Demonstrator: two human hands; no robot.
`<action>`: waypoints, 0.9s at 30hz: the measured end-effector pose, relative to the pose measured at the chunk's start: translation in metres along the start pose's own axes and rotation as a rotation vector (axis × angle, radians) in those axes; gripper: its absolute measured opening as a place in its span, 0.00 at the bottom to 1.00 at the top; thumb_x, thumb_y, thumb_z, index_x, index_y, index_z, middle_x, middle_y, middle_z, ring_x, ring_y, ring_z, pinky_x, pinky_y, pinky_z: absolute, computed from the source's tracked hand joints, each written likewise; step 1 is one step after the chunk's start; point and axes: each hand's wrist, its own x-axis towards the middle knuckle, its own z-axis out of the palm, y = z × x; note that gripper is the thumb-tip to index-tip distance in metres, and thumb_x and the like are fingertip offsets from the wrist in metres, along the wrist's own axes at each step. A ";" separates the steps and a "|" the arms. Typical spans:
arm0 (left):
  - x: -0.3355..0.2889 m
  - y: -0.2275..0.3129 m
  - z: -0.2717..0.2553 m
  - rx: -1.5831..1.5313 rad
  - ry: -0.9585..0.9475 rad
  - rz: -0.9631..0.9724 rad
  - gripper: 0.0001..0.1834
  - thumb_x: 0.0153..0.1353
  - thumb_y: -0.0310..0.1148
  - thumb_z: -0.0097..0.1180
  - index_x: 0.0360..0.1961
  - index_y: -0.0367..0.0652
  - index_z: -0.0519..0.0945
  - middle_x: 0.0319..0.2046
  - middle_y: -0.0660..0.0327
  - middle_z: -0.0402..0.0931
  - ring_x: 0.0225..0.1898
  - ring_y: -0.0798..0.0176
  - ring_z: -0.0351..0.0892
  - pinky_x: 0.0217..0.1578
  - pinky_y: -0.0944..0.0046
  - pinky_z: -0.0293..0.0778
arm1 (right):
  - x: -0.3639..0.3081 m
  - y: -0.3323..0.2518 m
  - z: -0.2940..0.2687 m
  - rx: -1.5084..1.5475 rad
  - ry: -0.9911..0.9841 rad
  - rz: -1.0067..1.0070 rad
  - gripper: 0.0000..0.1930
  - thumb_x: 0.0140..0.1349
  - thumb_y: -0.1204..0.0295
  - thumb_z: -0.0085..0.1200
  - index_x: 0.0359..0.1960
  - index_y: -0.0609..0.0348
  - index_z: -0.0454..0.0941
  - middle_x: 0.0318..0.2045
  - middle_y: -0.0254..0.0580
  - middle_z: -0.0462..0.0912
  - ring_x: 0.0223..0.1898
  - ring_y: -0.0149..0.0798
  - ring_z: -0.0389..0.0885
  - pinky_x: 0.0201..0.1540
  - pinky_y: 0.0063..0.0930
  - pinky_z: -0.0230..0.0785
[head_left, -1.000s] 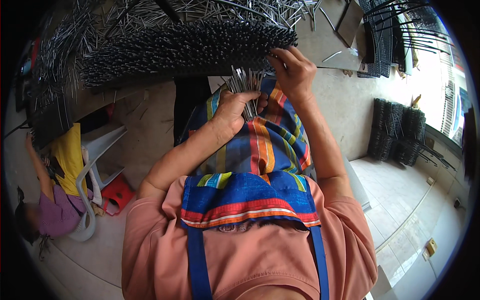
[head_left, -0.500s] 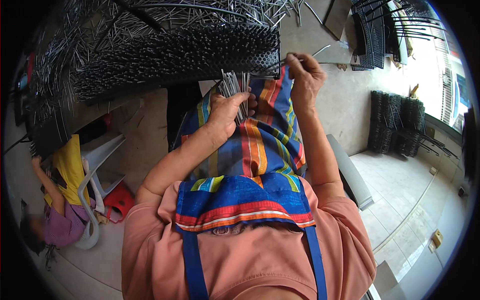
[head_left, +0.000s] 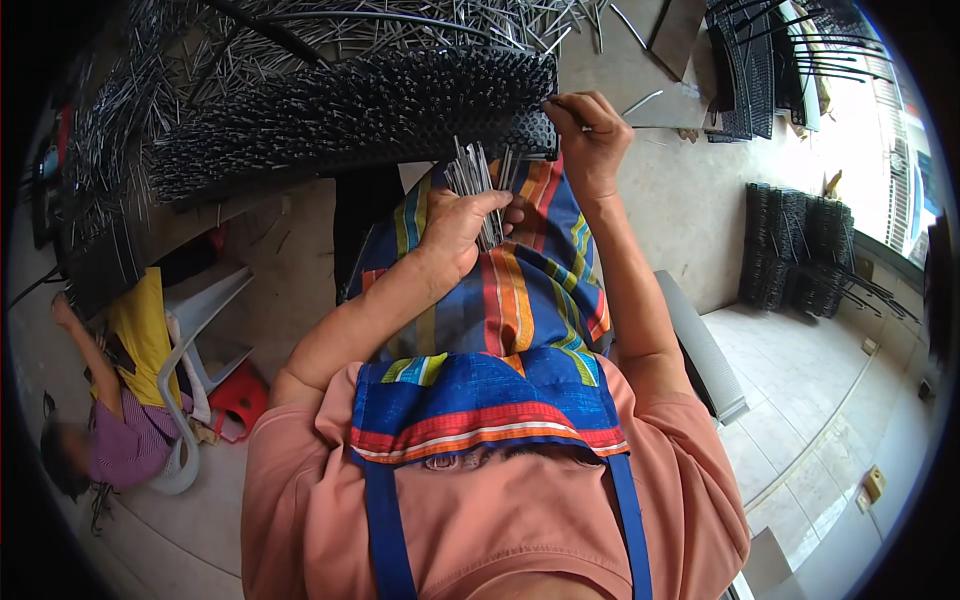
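Observation:
My left hand (head_left: 462, 228) grips a bundle of thin metal pins (head_left: 478, 178) upright over my striped apron (head_left: 520, 300). My right hand (head_left: 590, 140) pinches a single pin at the near right corner of a long black plastic strip (head_left: 350, 115) that bristles with rows of inserted pins. The strip lies across my lap and the work surface in front of me.
Loose metal pins (head_left: 330, 25) lie heaped beyond the strip. Stacks of black finished strips (head_left: 800, 250) stand at the right by the wall, more at top right (head_left: 760, 60). At the left a seated person (head_left: 120, 400) sits beside a white plastic chair (head_left: 200, 340).
My right hand has moved right and up along the strip's edge to its corner. My left hand has stayed over the apron with the bundle.

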 end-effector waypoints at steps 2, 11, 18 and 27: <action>0.000 0.000 -0.001 0.004 -0.030 -0.006 0.10 0.55 0.19 0.59 0.39 0.34 0.78 0.31 0.51 0.83 0.28 0.58 0.85 0.26 0.62 0.81 | 0.003 0.000 0.002 0.010 -0.008 0.025 0.04 0.52 0.84 0.62 0.30 0.66 0.83 0.25 0.36 0.81 0.24 0.25 0.77 0.27 0.18 0.69; 0.001 0.001 -0.001 -0.045 -0.062 -0.043 0.10 0.55 0.18 0.58 0.39 0.35 0.78 0.32 0.52 0.83 0.30 0.58 0.84 0.29 0.62 0.82 | 0.016 -0.012 -0.004 -0.224 -0.085 -0.191 0.04 0.50 0.78 0.64 0.29 0.59 0.84 0.26 0.38 0.81 0.25 0.34 0.82 0.28 0.25 0.71; 0.002 0.002 -0.003 -0.139 -0.107 -0.077 0.12 0.55 0.17 0.58 0.41 0.37 0.76 0.32 0.51 0.83 0.30 0.57 0.85 0.31 0.61 0.82 | 0.012 -0.006 -0.015 -0.570 -0.204 -0.328 0.06 0.51 0.70 0.64 0.32 0.51 0.85 0.26 0.35 0.78 0.26 0.41 0.80 0.27 0.32 0.69; 0.000 0.005 -0.001 -0.105 -0.196 -0.052 0.12 0.58 0.18 0.55 0.44 0.37 0.76 0.33 0.52 0.82 0.31 0.55 0.85 0.31 0.59 0.84 | -0.018 -0.033 -0.020 0.382 -0.583 0.752 0.03 0.55 0.75 0.63 0.29 0.60 0.82 0.18 0.30 0.77 0.19 0.22 0.69 0.21 0.20 0.60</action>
